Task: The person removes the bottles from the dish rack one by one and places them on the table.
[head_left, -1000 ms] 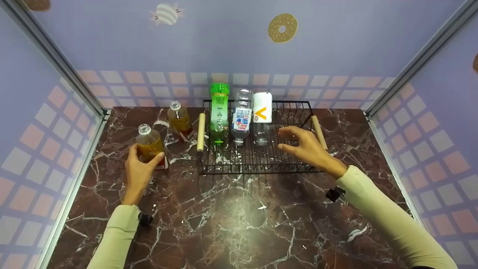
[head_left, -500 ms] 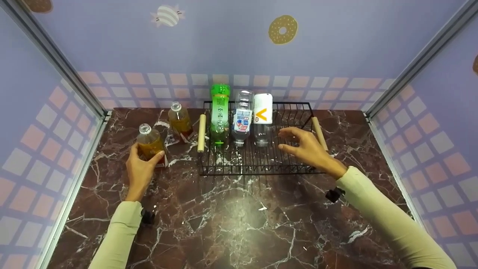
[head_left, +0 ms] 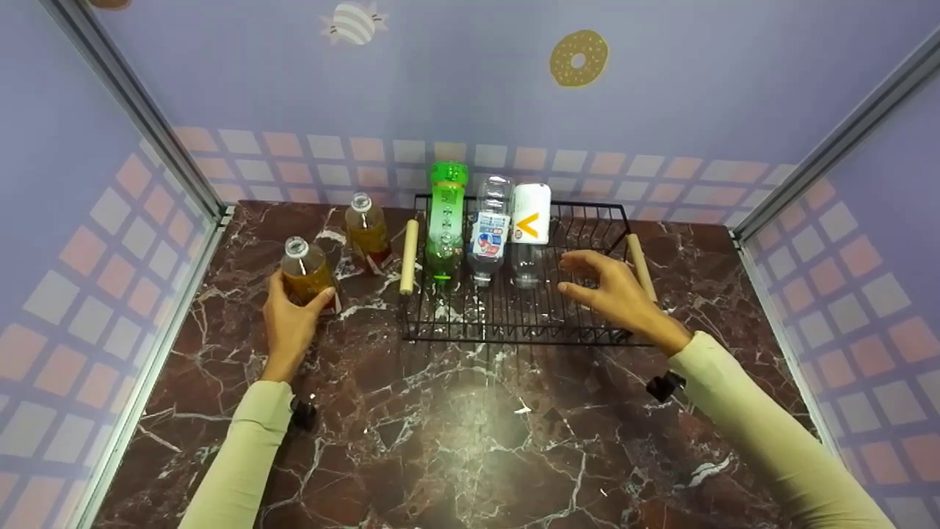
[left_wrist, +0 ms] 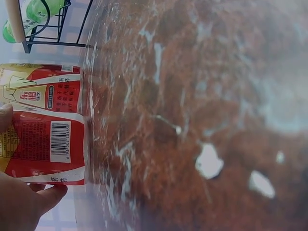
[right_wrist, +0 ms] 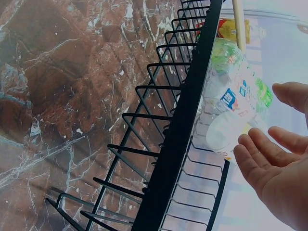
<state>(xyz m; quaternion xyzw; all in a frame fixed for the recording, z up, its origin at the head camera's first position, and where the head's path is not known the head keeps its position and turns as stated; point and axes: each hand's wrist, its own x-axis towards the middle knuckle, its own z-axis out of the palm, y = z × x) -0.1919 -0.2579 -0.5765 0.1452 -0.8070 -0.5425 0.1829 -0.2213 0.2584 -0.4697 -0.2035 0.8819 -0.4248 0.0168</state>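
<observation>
My left hand (head_left: 292, 319) grips an upright clear bottle of amber drink (head_left: 307, 273), thumb on one side and fingers on the other. Its red and gold label (left_wrist: 43, 144) fills the left of the left wrist view. A matching bottle (head_left: 369, 234) stands just behind it. Over the right half of a black wire rack (head_left: 507, 339), my right hand (head_left: 613, 290) hovers with fingers spread and holds nothing. Inside the rack lean a green bottle (head_left: 446, 220), a clear bottle with a blue and white label (head_left: 489, 235) and a clear bottle with a white label (head_left: 531, 213).
Pale wooden handles (head_left: 409, 257) flank the rack. Lilac walls with a pink and white check band (head_left: 330, 176) enclose the dark marbled tabletop (head_left: 440, 426) at the back and sides.
My left hand has moved slightly toward the back wall with the amber drink bottle. My right hand keeps its place over the rack. The head view has shifted a little.
</observation>
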